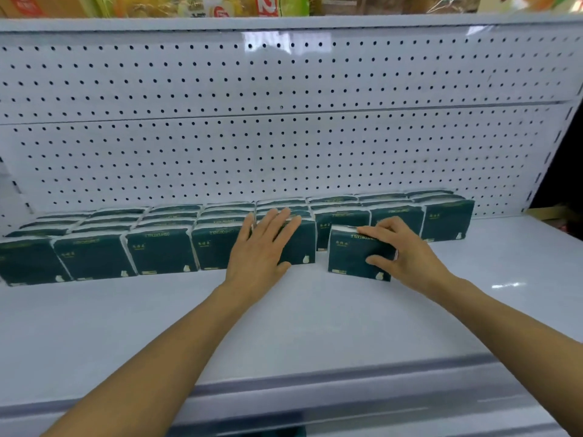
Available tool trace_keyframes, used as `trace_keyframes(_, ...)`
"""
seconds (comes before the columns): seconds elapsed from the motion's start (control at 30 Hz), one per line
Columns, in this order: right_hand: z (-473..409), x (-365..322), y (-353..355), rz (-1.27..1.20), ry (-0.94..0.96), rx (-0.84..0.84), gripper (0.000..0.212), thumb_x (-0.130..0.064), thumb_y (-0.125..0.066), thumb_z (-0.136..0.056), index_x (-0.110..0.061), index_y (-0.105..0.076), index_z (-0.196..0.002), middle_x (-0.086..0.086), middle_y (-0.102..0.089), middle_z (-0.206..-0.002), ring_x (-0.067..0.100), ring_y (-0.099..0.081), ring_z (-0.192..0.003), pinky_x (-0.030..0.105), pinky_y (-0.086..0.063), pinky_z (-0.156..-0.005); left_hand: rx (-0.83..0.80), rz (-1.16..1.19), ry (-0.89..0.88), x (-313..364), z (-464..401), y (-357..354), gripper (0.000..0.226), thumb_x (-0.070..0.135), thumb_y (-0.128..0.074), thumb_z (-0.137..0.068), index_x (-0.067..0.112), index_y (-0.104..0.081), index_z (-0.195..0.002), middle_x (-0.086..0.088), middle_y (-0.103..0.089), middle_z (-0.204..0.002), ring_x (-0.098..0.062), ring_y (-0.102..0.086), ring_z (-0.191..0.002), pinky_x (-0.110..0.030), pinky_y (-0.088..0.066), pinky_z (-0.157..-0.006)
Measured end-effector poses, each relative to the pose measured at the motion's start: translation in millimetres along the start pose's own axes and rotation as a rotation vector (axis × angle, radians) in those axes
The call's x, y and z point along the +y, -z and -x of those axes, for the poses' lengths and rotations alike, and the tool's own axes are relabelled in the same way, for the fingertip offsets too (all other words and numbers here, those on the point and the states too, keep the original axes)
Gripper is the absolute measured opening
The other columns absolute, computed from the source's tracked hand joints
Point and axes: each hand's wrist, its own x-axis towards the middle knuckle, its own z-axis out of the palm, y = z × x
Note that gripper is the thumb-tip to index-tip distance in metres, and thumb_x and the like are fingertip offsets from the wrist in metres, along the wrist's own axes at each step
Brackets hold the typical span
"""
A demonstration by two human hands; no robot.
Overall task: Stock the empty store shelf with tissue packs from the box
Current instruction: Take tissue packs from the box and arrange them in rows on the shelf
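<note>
Your right hand (407,252) grips a tissue pack (353,258) standing on the shelf (284,326) before the row, left hand (263,247) flat against a neighbour; it's probably light and squashy, so hold its ends.

top-shelf goods (202,4) cut off, blurred

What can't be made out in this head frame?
- Box of packs: not in the head view.
- Dark green plastic-wrapped tissue pack under the right hand: right face covered by fingers.
- Pack behind the flat left hand: front mostly covered.
- Goods on the upper white shelf: cropped by the top edge, blurred.
- Pack lettering: too small.
</note>
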Motion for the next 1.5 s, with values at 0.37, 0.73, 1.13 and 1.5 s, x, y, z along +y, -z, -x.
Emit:
trace_keyframes(0.37,-35.4,7.7,-31.9,0.456,0.216,0.229,0.059,-0.026,-0.088,-0.067,-0.022,-0.066,-0.122,0.015,-0.057,-0.128,0.036,-0.058,-0.108,0.045,-0.052,-0.076,-0.112,-0.173,0.039,-3.5,-17.5,-17.8,0.088,0.047,-0.055,-0.095,0.028,0.006,-0.156,0.004,-0.006,-0.165,-0.015,-0.006,-0.152,-0.044,0.005,-0.120)
trace_keyframes(0.73,-43.3,2.2,-37.3,0.562,0.213,0.212,0.058,-0.031,-0.085,-0.069,-0.025,-0.064,-0.122,0.013,-0.057,-0.128,0.035,-0.057,-0.105,0.045,-0.048,-0.078,0.035,-0.222,0.026,-7.8,-17.3,-30.2,0.099,0.045,-0.086,-0.067,0.021,-0.037,-0.150,0.000,-0.047,-0.149,-0.019,-0.045,-0.137,-0.048,-0.026,-0.116)
trace_keyframes(1.13,10.5,-62.7,-16.9,0.409,0.132,0.259,0.059,-0.038,-0.066,-0.087,-0.020,-0.047,-0.140,0.010,-0.044,-0.145,0.033,-0.051,-0.123,0.048,-0.047,-0.091,0.101,-0.069,0.150,20.7,26.3,37.2,0.077,0.054,-0.061,-0.087,0.019,-0.035,-0.150,-0.004,-0.049,-0.147,-0.025,-0.034,-0.144,-0.053,-0.020,-0.119)
trace_keyframes(1.5,136.0,-163.9,-29.4,0.124,0.321,0.219,0.052,-0.044,-0.050,-0.093,-0.017,-0.052,-0.137,0.007,-0.054,-0.135,0.027,-0.055,-0.115,0.041,-0.050,-0.082,0.213,0.094,0.265,59.5,213.2,112.6,0.056,0.047,-0.055,-0.092,0.016,-0.050,-0.139,-0.005,-0.059,-0.132,-0.024,-0.052,-0.122,-0.048,-0.043,-0.104)
